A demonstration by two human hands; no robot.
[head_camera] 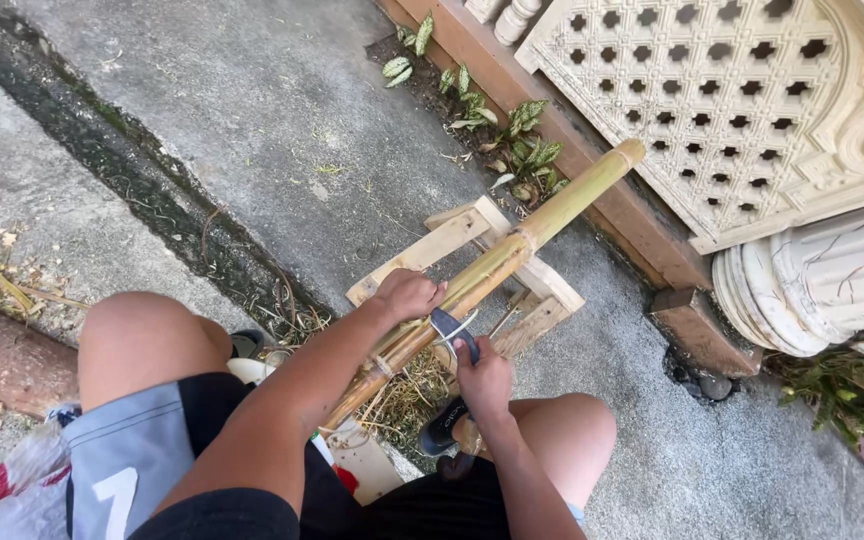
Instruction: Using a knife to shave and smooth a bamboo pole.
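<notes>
bamboo pole (pixel 512 250): near end hidden behind left forearm | knife (pixel 449 328): handle covered by right hand (pixel 482 380), blade edge too small to tell | wooden frame (pixel 472 255): near part hidden by pole and arms | column base (pixel 832 280): cut by right edge

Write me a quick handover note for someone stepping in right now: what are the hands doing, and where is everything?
Left hand: gripping the bamboo pole, which lies slanted across a low wooden frame.
Right hand: holding a knife, blade against the pole just below the left hand.
Done: thin shavings lie under the pole's near end.
Left: the upper pole beyond the frame looks green and unworked.
</notes>
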